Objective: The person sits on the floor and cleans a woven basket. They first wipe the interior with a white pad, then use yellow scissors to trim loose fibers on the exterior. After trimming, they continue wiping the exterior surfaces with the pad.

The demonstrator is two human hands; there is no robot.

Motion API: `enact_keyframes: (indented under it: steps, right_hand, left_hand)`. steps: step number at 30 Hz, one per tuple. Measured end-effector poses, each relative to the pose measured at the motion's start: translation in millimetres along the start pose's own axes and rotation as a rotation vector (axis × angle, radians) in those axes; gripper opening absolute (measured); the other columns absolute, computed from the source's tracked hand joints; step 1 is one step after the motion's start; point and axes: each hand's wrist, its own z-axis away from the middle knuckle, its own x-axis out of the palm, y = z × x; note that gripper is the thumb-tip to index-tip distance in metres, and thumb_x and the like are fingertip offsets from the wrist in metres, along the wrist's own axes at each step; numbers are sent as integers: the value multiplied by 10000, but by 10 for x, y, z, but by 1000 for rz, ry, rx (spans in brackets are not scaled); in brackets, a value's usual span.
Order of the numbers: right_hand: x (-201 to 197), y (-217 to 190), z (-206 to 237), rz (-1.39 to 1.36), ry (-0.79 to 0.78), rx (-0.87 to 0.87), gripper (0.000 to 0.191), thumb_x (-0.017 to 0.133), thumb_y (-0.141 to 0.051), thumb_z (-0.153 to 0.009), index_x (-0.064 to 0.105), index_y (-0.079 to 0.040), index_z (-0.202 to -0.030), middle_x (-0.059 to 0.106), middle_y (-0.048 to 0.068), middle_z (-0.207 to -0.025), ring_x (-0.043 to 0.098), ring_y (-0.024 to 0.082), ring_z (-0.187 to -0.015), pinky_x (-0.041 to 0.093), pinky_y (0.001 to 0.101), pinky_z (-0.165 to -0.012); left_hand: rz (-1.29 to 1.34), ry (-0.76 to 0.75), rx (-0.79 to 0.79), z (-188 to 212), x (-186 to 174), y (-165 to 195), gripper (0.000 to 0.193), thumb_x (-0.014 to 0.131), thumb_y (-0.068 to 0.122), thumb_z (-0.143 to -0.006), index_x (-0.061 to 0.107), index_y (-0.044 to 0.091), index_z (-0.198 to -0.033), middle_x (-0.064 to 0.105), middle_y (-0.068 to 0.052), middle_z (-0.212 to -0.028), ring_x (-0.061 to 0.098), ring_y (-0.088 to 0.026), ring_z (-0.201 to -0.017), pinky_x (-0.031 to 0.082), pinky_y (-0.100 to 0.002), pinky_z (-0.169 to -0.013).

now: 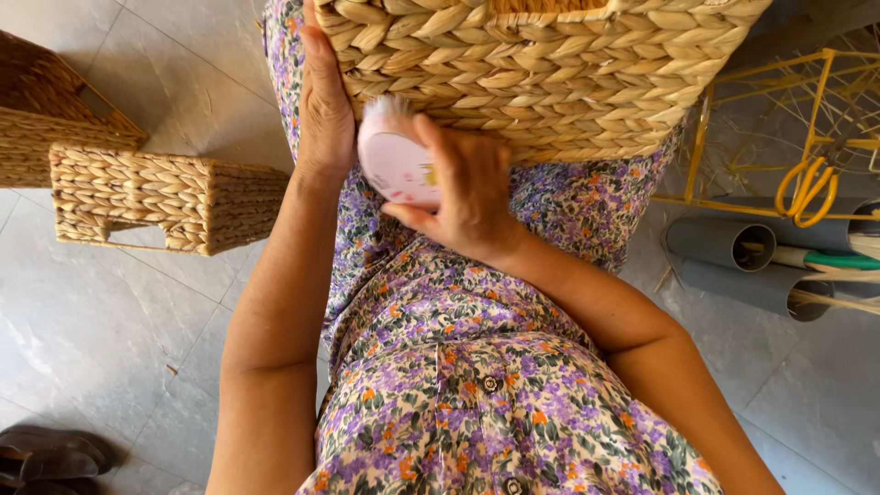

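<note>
Right hand (pixel 467 188) wrapped round small pink round brush (pixel 396 165), pressed on big woven straw basket (pixel 541 73) on lap. Left hand (pixel 325 101) flat against its side. Grey tile floor (pixel 110 321) below; smaller woven basket (pixel 165 197) left, yellow scissors (pixel 807 188) right.

Rough plaited-straw basket (pixel 550 73); smooth, glossy pink brush (pixel 396 165), probably plastic; matt floral cloth dress (pixel 477 385); faintly sheened floor tiles (pixel 92 321).
</note>
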Motion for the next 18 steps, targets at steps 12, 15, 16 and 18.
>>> enact_keyframes:
  steps: [12, 15, 16, 18]
  right_hand:
    - [-704, 864, 944, -205, 435, 509, 1027, 851, -269, -1063, 43, -96, -1673, 222, 135, -1695, 307, 268, -1554, 269, 402, -1314]
    - [-314, 573, 811, -180, 289, 460, 1074, 871, -348, -1009, 67, -69, -1663, 249, 167, -1648, 346, 299, -1508, 300, 414, -1263]
    - [-238, 490, 767, -120, 226, 443, 1088, 879, -376, -949, 124, -61, -1666, 301, 178, -1581, 402, 310, -1468, 347, 417, -1216]
    - [-180, 424, 687, -5, 145, 379, 1114, 907, -432, -876, 170, -40, -1614, 378, 181, -1511, 437, 324, -1387, 365, 457, -1193]
  left_hand:
    - [-67, 13, -15, 65, -9, -216, 865, 294, 738, -1092, 177, 100, -1664, 307, -134, -1697, 315, -240, -1580, 257, -346, -1335]
    - [-46, 92, -84, 43, -24, -249, 919, 302, 751, -1045, 271, 67, -1657, 381, -153, -1673, 380, -260, -1550, 299, -372, -1305]
    - [-44, 130, -127, 39, -32, -261, 939, 308, 753, -1029, 324, 53, -1654, 419, -162, -1666, 410, -270, -1539, 315, -383, -1293]
    - [81, 177, -85, 27, -39, -297, 906, 364, 714, -1053, 319, 30, -1644, 392, -164, -1677, 395, -282, -1542, 299, -398, -1306]
